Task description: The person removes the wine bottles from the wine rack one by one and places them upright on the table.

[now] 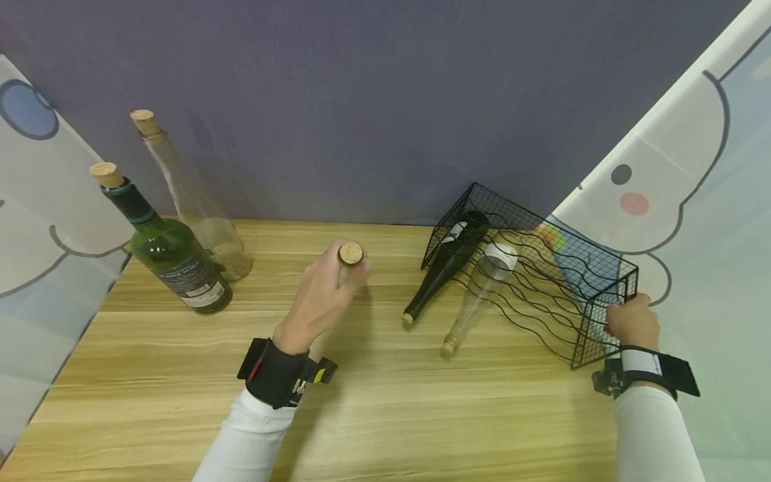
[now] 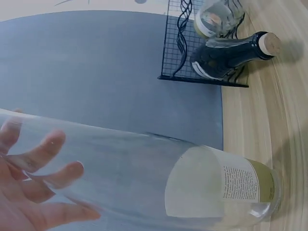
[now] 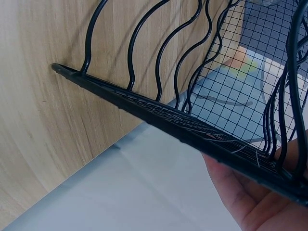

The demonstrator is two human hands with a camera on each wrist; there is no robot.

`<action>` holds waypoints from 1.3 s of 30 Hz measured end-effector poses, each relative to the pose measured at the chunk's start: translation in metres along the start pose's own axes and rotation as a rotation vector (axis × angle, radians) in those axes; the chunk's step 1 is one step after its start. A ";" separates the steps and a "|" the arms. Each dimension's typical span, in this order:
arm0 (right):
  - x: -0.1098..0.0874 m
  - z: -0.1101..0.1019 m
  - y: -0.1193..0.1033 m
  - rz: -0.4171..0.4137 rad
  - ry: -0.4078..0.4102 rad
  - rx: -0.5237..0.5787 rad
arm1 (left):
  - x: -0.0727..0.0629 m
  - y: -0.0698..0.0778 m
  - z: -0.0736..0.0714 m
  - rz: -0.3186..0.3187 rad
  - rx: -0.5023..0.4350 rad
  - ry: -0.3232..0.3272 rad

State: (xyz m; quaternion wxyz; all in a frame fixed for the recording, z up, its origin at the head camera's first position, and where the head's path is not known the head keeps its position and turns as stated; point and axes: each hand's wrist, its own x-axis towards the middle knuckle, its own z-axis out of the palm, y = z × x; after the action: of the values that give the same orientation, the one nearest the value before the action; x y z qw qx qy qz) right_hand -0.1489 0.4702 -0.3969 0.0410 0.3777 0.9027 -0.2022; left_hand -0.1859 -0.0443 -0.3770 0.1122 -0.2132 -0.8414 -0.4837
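My left hand (image 1: 317, 299) grips a corked clear glass bottle (image 2: 125, 166) by its upper part. It stands roughly upright over the table, and a white and yellow label (image 2: 240, 180) shows near its base in the left wrist view. On the right, my right hand (image 1: 635, 323) holds the end of a black wire bottle rack (image 1: 596, 326), fingers at its mesh side. Two bottles lie in the rack's left part, necks towards me: a dark bottle (image 1: 444, 268) and a clear bottle (image 1: 482, 281) with a white label. The wavy bars to their right carry no bottle.
At the left of the wooden table (image 1: 391, 415) stand a green wine bottle (image 1: 181, 261) and a tall clear bottle (image 1: 223, 241), both corked. A grey-blue panel (image 1: 337, 114) rises along the back edge. Cartoon-printed sheets (image 1: 711, 281) flank the table.
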 end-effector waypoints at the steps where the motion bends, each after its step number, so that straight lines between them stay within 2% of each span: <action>1: 0.000 0.000 0.000 0.002 0.001 0.001 | 0.000 0.001 -0.001 -0.005 -0.012 -0.001; 5: 0.001 0.000 0.000 -0.001 0.005 -0.001 | -0.001 0.003 -0.003 -0.011 -0.057 0.001; 17: -0.003 -0.002 -0.002 0.000 -0.007 -0.001 | -0.001 0.011 -0.008 -0.014 -0.082 -0.043; 25: -0.005 -0.002 -0.003 -0.009 -0.003 -0.004 | -0.002 0.016 -0.008 -0.039 -0.086 -0.029; 30: -0.005 -0.003 -0.003 -0.015 -0.007 0.001 | -0.003 0.021 -0.010 -0.079 -0.087 -0.044; 39: -0.005 -0.003 -0.004 -0.014 -0.014 -0.004 | -0.002 0.031 -0.018 -0.196 -0.121 -0.151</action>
State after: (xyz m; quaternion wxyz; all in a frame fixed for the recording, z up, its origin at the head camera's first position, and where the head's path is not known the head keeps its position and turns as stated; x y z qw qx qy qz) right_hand -0.1472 0.4656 -0.3913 0.0467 0.3697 0.9055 -0.2032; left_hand -0.1702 -0.0459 -0.3448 -0.0124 -0.1720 -0.8336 -0.5248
